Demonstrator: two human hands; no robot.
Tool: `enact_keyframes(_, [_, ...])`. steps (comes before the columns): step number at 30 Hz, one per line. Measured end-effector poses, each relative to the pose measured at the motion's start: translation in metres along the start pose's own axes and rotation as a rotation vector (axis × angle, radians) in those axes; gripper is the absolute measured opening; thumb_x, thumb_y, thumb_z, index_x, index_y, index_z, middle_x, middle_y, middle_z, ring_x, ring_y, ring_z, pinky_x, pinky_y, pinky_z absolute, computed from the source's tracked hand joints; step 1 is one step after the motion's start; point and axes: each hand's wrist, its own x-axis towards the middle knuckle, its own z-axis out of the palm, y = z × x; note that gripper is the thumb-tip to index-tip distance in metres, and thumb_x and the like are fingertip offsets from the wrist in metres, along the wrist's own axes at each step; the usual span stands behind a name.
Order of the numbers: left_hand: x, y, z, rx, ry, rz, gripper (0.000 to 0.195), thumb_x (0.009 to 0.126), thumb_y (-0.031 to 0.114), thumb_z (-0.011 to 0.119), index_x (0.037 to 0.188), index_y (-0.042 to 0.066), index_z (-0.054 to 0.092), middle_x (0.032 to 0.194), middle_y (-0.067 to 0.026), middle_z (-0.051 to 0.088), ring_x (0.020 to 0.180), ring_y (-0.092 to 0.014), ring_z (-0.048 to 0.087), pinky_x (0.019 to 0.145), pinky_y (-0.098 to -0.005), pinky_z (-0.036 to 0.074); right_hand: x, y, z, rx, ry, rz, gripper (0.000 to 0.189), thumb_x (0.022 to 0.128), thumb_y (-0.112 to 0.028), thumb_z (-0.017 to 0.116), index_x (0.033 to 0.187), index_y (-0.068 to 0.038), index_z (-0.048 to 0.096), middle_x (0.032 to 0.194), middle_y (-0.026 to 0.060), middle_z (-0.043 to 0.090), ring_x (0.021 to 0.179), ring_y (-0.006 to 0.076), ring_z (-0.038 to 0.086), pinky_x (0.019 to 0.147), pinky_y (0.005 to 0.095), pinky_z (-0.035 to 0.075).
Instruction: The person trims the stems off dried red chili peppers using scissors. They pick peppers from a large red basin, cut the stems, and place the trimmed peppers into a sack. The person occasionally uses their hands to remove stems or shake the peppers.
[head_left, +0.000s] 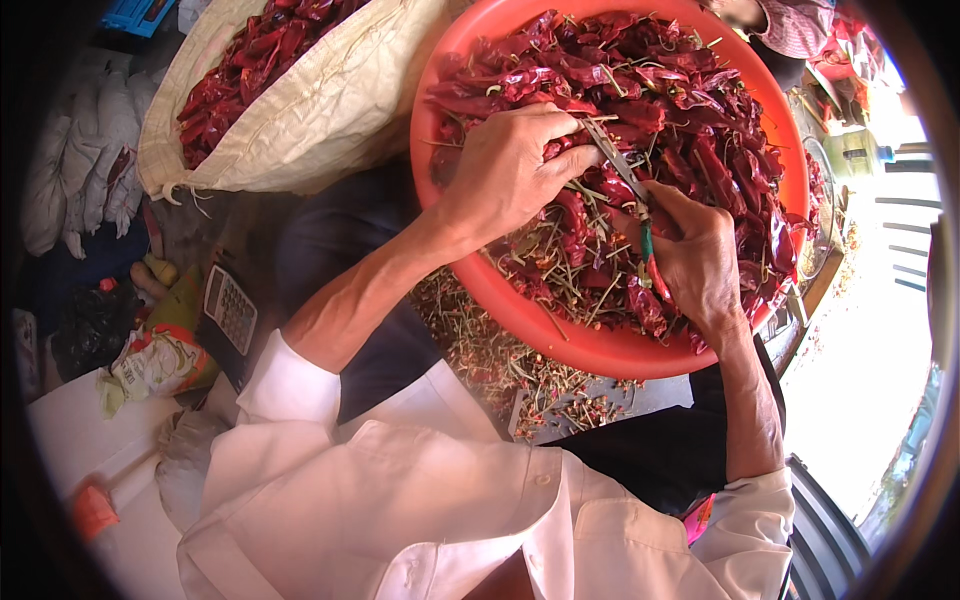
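Observation:
A red plastic basin (491, 304) full of dried red chili peppers (705, 161) stands before me. My right hand (694, 255) grips scissors (616, 160) with green and red wrapping on the handles, their blades pointing up and left over the peppers. Close to the blade tips, my left hand (510, 169) pinches a dried chili pepper (552, 150) between thumb and fingers; most of that pepper is hidden by the hand. Cut stems (592, 289) lie among the peppers on the basin's near side.
A woven sack (322, 112) at upper left holds more dried chilies (240, 82). Stem scraps (480, 337) cover the ground below the basin. A calculator (230, 309) lies left of my arm. Another person's sleeve (799, 26) shows at upper right, near a plastic bottle (855, 154).

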Motion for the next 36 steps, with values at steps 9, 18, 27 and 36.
enact_keyframes(9, [0.000,-0.001,-0.001,-0.237,-0.055,-0.085,0.024,0.095,0.018,0.081,0.099,-0.004,0.074,0.078,-0.0171,0.068,0.064,-0.022,0.062,0.061,-0.0393,0.047,0.003,-0.002,-0.019,0.616,-0.386,0.449,0.033,0.094,-0.028,0.080,0.107,0.003,0.077,0.072,0.0032,0.069,0.053,0.0058,0.055,0.048,0.0256,0.043])
enact_keyframes(18, [-0.003,-0.003,0.003,-0.424,-0.139,-0.208,0.016,0.101,0.013,0.075,0.102,-0.003,0.076,0.085,-0.0024,0.071,0.074,-0.007,0.066,0.066,-0.0249,0.054,-0.001,0.013,-0.013,1.002,-0.503,0.483,0.048,0.103,-0.040,0.070,0.117,0.006,0.074,0.069,0.0045,0.066,0.043,0.0059,0.042,0.041,0.0250,0.030])
enact_keyframes(27, [0.001,0.002,-0.001,-0.558,-0.165,-0.320,0.021,0.103,0.017,0.072,0.104,-0.003,0.078,0.077,-0.0042,0.072,0.070,-0.009,0.067,0.064,-0.0265,0.054,0.007,0.003,-0.011,0.364,-0.225,0.171,0.035,0.094,-0.026,0.082,0.113,0.003,0.076,0.069,0.0044,0.066,0.059,0.0121,0.055,0.058,0.0308,0.048])
enact_keyframes(36, [0.003,0.005,-0.007,-0.553,-0.228,-0.284,0.021,0.102,0.018,0.072,0.104,-0.002,0.079,0.079,-0.0043,0.071,0.072,-0.010,0.067,0.067,-0.0273,0.051,0.007,0.008,-0.027,0.331,-0.339,0.245,0.046,0.094,-0.030,0.083,0.124,0.003,0.074,0.074,0.0031,0.067,0.063,0.0055,0.056,0.056,0.0257,0.044])
